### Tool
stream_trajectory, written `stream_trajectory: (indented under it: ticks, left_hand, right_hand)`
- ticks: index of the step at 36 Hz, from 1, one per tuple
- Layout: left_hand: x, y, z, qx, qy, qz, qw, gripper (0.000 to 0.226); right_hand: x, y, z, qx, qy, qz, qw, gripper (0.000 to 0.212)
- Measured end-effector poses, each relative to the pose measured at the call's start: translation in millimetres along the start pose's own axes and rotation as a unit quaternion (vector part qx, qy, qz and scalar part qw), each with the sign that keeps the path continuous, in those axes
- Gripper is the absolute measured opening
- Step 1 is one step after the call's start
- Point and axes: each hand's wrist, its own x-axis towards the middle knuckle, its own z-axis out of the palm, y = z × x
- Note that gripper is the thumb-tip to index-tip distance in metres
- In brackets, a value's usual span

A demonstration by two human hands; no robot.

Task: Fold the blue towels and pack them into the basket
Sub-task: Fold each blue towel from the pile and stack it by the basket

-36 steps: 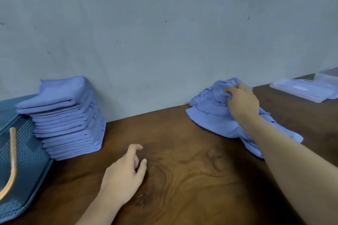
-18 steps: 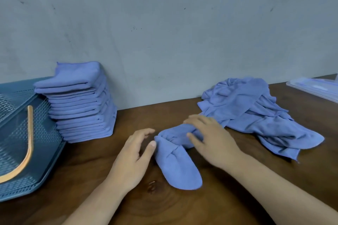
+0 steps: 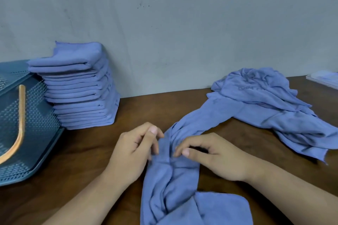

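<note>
A crumpled blue towel (image 3: 170, 184) lies stretched across the wooden table (image 3: 91, 160) in front of me, its far end still reaching the loose pile of unfolded blue towels (image 3: 265, 100) at the right. My left hand (image 3: 135, 151) pinches the towel's left edge with curled fingers. My right hand (image 3: 210, 155) pinches a fold on its right side between thumb and forefinger. A tall stack of folded blue towels (image 3: 80, 87) leans against the wall at the left. Beside it, the dark blue perforated basket (image 3: 36, 133) with an orange handle (image 3: 20, 124) lies tipped at the far left.
A grey wall (image 3: 182, 23) closes the back of the table. A clear plastic lid or tray (image 3: 323, 80) sits at the far right edge. Bare wood shows between the folded stack and my hands.
My right hand pulled one towel off the loose pile toward me. Both hands now hold it at the middle, and more of it lies near the table's front.
</note>
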Motion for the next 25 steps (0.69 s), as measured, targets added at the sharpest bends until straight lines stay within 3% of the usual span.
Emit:
stream_trajectory:
  ticks: [2,4,7,9,11,13,16,19,22,25]
  left_hand:
    - [3.1,-4.7,-0.9,0.063,0.010,0.007,0.998,0.021]
    - [6.2,-10.3,0.9,0.109,-0.040,-0.008,0.993,0.012]
    - [7.3,-15.8,5.2,0.188,-0.166,0.019,0.968,0.026]
    - [5.3,-15.2,6.3,0.203,-0.191,0.034,0.960,0.029]
    - [3.5,-10.5,6.4,0.178,-0.187,0.033,0.965,0.022]
    - [0.4,-3.2,9.0,0.129,-0.187,0.033,0.973,0.022]
    - [-4.9,4.3,9.5,0.013,-0.196,0.005,0.981,0.045]
    - [-6.5,6.7,9.3,-0.031,-0.126,-0.050,0.990,0.064]
    - [1.4,-3.2,4.9,0.017,0.023,-0.063,0.998,0.057]
    - [9.0,-19.6,0.0,0.173,0.066,-0.100,0.978,0.024]
  right_hand:
    - [0.1,-1.0,1.9,0.038,0.049,-0.008,0.998,0.018]
    - [2.3,5.2,2.7,0.017,0.129,-0.006,0.991,0.020]
    - [6.2,21.8,-2.8,-0.161,0.212,0.046,0.963,0.022]
    - [5.9,31.0,-7.4,-0.281,0.190,0.118,0.933,0.032]
    - [5.2,34.5,-10.3,-0.314,0.151,0.166,0.923,0.044]
    - [4.2,32.3,-10.0,-0.285,0.117,0.161,0.937,0.044]
    - [2.9,21.0,-7.2,-0.230,0.072,0.080,0.967,0.028]
    - [0.2,10.0,-2.8,-0.105,0.037,0.015,0.994,0.019]
    - [-2.4,-0.7,4.0,0.031,0.046,-0.011,0.998,0.014]
    - [0.4,0.1,7.8,0.053,0.143,-0.006,0.988,0.016]
